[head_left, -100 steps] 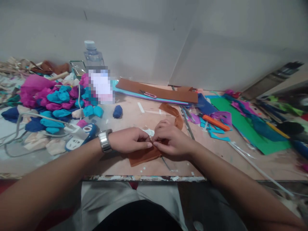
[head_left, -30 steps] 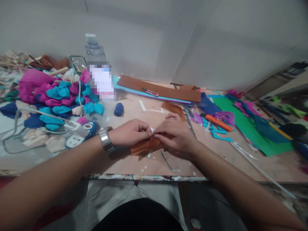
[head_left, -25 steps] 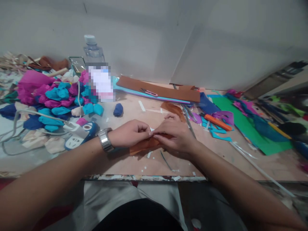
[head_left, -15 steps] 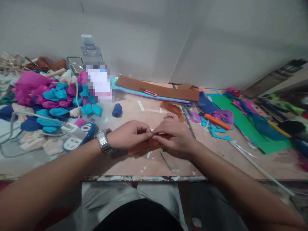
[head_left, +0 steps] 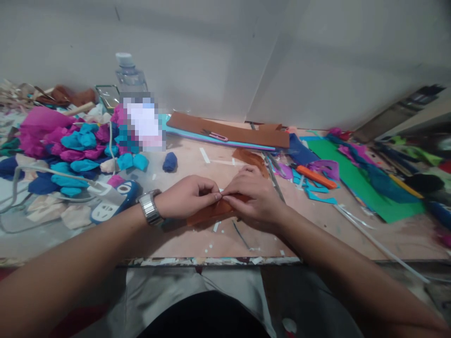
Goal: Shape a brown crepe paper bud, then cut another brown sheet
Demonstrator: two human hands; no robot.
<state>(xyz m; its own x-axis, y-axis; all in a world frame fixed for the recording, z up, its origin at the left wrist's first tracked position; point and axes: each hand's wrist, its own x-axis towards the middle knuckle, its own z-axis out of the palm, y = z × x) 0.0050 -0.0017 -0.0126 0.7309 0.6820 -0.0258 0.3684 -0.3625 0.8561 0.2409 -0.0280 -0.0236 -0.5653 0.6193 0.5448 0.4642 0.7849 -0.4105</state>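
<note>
Near the front of the table, a brown sheet (head_left: 207,216), perhaps paper or cloth, lies beneath my fingers. My left hand (head_left: 186,197), with a metal watch (head_left: 151,208) on its wrist, pinches the sheet's upper edge between thumb and forefinger. Right beside it, my right hand (head_left: 256,199) pinches the same edge, its fingertips meeting those of the left. A small bit of white shows at the fingertips. The right hand covers much of the sheet's right part. Another brown scrap (head_left: 252,158) lies just beyond the right hand.
Left are pink and blue crumpled bundles (head_left: 84,137), a blue-and-white power strip (head_left: 114,202) and a bottle (head_left: 130,77). Stacked sheets (head_left: 246,134) with a pink snipper (head_left: 218,136) lie behind. To the right are an orange cutter (head_left: 316,177), green sheet (head_left: 369,188) and white strip (head_left: 382,244).
The view has shifted slightly. Both hands stay pinched together at the brown sheet, with hardly any visible movement of the fingers.
</note>
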